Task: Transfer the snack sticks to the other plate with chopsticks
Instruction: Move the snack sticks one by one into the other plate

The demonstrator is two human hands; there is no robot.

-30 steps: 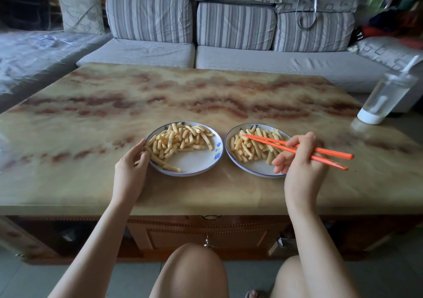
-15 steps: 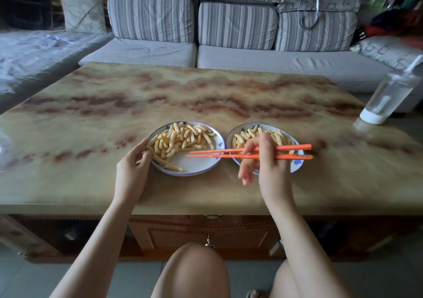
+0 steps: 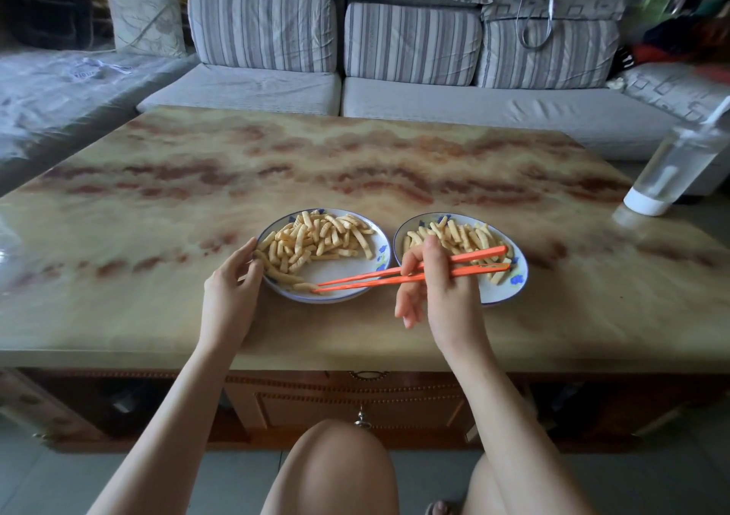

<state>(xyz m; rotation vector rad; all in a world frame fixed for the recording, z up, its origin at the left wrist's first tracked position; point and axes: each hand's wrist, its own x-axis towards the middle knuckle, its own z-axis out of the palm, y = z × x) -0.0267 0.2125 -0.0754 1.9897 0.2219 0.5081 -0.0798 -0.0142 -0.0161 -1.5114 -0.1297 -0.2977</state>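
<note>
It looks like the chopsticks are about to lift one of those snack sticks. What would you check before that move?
1. Grip: the right hand holds the chopsticks: ok.
2. Aim: their tips reach a snack stick at the near rim of the left plate: ok.
3. Tips closed firmly on that stick: cannot tell.
4. Steadying: the left hand touches the left plate's rim: ok.
5. Landing room: the right plate has a bare patch at its near side: ok.
6. The bottle stands well apart, at the right edge of the table: ok.
</note>
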